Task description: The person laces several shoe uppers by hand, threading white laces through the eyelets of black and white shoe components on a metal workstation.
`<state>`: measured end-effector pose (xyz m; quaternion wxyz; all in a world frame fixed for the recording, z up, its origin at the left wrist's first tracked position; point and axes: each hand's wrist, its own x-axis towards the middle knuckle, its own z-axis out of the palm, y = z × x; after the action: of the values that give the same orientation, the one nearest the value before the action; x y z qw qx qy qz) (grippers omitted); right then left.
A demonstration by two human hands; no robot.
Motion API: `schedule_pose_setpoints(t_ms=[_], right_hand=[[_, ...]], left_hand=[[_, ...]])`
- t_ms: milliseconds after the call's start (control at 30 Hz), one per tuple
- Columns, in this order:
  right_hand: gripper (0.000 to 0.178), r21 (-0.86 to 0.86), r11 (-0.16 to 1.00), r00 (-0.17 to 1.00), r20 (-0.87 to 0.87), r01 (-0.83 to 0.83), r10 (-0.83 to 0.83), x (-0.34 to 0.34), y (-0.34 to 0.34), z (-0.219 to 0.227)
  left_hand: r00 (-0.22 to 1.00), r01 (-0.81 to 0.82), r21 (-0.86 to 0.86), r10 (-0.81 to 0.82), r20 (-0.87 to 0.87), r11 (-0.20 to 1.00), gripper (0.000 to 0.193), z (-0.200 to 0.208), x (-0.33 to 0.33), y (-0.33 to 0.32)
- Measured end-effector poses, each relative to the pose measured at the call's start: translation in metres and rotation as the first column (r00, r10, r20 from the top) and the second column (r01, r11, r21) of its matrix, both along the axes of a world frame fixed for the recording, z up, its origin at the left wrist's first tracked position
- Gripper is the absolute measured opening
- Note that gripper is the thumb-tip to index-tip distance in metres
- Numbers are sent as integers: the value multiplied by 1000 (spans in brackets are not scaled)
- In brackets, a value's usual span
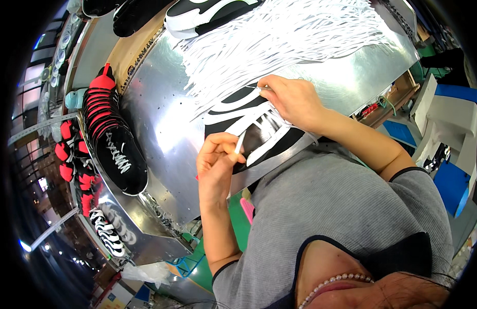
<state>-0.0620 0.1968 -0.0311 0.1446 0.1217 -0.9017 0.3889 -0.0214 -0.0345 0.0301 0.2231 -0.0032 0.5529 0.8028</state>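
A black and white sneaker lies tilted on the metal tabletop, close to my body, with white lacing across its front. My left hand is closed at the shoe's left side, pinching a flat white shoelace between thumb and fingers. At the shoe's far side, my right hand is closed too, thumb and forefinger pinched on a thin white lace end. Beyond both hands spreads a wide heap of loose white shoelaces. My fingers cover parts of the sneaker.
The shiny metal tabletop carries another black and white shoe at the far edge. Along the left stand a black shoe and a row of red and black shoe pieces. To the right is a pale and blue plastic chair.
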Motion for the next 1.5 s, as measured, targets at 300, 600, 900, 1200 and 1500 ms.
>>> schedule_pose_setpoints(t_ms=[300,600,900,1200,1500], right_hand=[[30,-181,982,927,355,-57,120,22,47,46],[12,-55,981,959,207,-185,193,54,42,60],[17,-210,861,798,325,-462,507,83,51,44],[28,-507,861,864,450,39,226,67,34,19],[19,-745,665,785,379,-55,491,84,20,32]], left_hand=[[724,-504,-748,-261,-638,431,45,20,23,36],[682,-454,-836,-483,-549,309,23,-3,2,63],[715,-373,-879,-511,-477,297,26,5,-8,64],[599,-485,-693,-376,-707,533,15,4,10,73],[476,-617,-592,-353,-805,518,19,15,33,63]])
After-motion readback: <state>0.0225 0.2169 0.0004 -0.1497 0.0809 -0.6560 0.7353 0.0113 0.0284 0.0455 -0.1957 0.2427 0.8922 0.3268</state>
